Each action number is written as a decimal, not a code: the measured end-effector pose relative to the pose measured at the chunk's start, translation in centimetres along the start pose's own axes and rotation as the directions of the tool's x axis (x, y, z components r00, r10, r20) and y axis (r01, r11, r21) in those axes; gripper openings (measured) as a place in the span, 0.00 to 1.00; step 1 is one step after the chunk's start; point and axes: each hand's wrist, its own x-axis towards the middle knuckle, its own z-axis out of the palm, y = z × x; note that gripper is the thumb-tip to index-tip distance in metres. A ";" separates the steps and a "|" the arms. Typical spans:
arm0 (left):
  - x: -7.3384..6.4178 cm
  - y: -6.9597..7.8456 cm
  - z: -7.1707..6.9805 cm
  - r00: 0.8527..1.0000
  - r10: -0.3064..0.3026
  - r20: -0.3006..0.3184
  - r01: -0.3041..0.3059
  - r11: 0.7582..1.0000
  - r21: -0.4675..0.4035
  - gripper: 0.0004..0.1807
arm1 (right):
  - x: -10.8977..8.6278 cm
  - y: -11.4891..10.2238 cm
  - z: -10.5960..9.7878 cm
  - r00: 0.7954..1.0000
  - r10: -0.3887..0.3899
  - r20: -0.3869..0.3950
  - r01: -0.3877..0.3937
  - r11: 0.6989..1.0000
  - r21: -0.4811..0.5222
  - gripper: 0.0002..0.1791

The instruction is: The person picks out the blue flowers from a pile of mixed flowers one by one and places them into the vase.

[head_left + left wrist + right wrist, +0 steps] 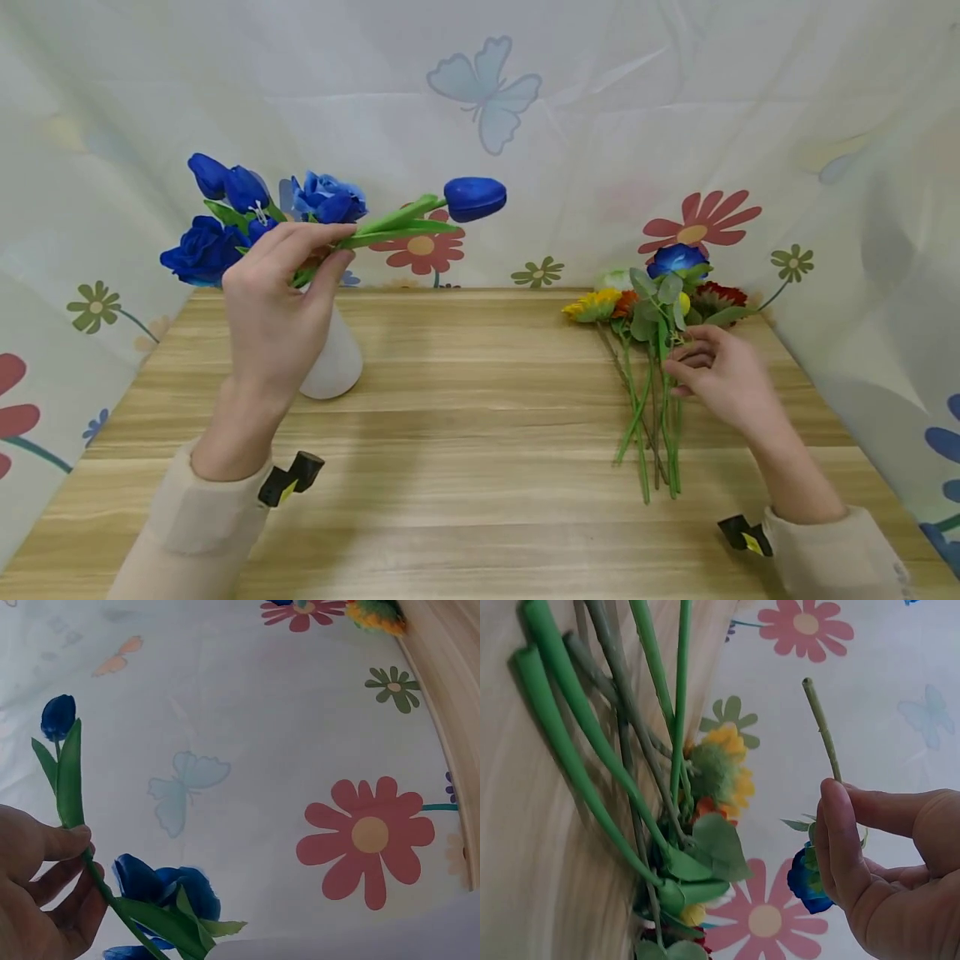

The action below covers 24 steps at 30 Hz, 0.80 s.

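My left hand (277, 292) pinches the green stem of a blue tulip (475, 198) between thumb and fingers, above a white vase (335, 358). The tulip's head points right in the head view; in the left wrist view its stem runs down among other blue flowers (169, 889). Blue roses (202, 248) and tulips (246, 188) stand in the vase, its mouth hidden behind the hand. Over a pile of flowers at right, my right hand (720, 375) pinches a thin stem (823, 724). A blue rose (810, 881) shows just past those fingers.
The pile on the wooden table (465, 467) has a yellow flower (592, 306), a dark red flower (720, 296), eucalyptus leaves (645, 317) and several green stems (643, 417) pointing to the near edge. A printed curtain (585, 167) hangs behind and at both sides.
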 end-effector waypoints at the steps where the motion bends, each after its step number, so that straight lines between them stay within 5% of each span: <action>1: -0.1 -0.3 0.0 1.000 -0.006 0.011 0.006 1.000 0.014 0.10 | 0.0 -0.1 0.2 1.000 0.003 0.008 -0.003 1.000 0.003 0.35; 18: -0.8 -3.3 0.1 0.997 -0.075 0.001 0.074 0.989 0.126 0.08 | 0.2 -0.7 1.7 0.999 -0.048 -0.004 0.048 0.998 0.033 0.34; 24: -1.9 -4.3 0.3 0.998 -0.062 0.031 0.054 0.977 0.208 0.08 | 0.2 -0.6 2.0 0.998 -0.061 -0.003 0.061 0.997 0.051 0.32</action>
